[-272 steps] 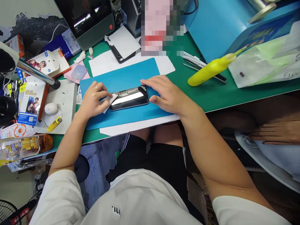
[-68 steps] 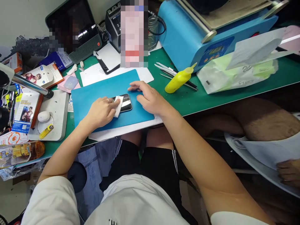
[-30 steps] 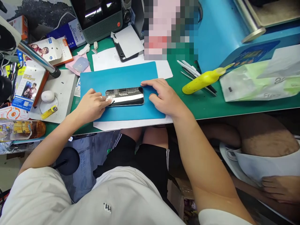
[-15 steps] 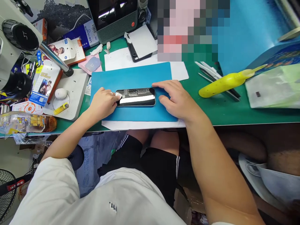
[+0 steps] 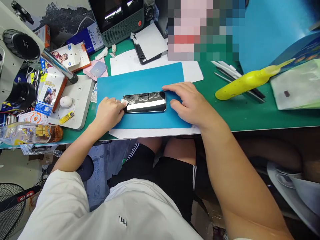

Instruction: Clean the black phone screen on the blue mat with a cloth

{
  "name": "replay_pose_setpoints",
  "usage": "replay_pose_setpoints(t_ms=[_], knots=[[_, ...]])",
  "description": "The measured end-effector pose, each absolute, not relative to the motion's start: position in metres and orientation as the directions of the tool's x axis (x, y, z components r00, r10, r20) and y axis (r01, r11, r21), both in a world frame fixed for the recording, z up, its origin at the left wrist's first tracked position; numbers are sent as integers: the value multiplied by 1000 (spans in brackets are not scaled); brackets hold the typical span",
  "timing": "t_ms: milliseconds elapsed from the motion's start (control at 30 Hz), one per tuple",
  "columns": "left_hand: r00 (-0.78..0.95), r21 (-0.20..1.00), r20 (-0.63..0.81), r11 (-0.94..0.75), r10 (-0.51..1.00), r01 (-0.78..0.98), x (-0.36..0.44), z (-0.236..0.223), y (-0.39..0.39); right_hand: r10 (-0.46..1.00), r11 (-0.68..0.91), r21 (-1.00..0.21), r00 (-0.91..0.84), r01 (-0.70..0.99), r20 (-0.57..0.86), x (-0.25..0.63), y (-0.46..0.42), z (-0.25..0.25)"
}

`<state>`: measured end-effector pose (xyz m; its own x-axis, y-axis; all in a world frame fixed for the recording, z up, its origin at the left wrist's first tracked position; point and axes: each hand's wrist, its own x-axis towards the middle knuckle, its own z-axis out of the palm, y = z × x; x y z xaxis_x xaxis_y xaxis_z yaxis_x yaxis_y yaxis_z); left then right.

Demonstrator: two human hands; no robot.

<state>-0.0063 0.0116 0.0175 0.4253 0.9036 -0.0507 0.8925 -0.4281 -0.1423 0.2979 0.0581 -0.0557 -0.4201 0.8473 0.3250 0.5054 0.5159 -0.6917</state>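
A black phone (image 5: 146, 102) lies screen up on a blue mat (image 5: 140, 83) on the green bench. My left hand (image 5: 108, 111) is closed on a small white wipe (image 5: 124, 101), pressed against the phone's left end. My right hand (image 5: 188, 103) rests at the phone's right end, fingers curled around its edge and holding it in place on the mat.
A yellow squeeze bottle (image 5: 247, 83) lies right of the mat beside thin tools (image 5: 225, 68). White paper sheets (image 5: 125, 61) and a second dark phone (image 5: 142, 55) sit behind the mat. Boxes, a lighter (image 5: 66, 117) and a microscope arm (image 5: 58, 66) crowd the left. Another person's leg is at the right.
My left hand wiped rightwards over the screen, then came back to the phone's left end. In the last half second both hands barely moved; only the camera shifted.
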Motion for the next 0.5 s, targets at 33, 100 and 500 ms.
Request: replay_pose_setpoints(t_ms=[33, 100, 500], knots=[[407, -147, -55, -410, 912, 900, -6, 18, 15, 851, 508, -695, -419, 509, 316, 298, 58, -55], [384, -156, -73, -391, 921, 907, -7, 19, 22, 856, 494, -700, -426, 515, 292, 298, 58, -54], [428, -143, -101, -439, 898, 887, 0, 20, 27, 845, 516, -677, -440, 524, 304, 297, 56, -50]])
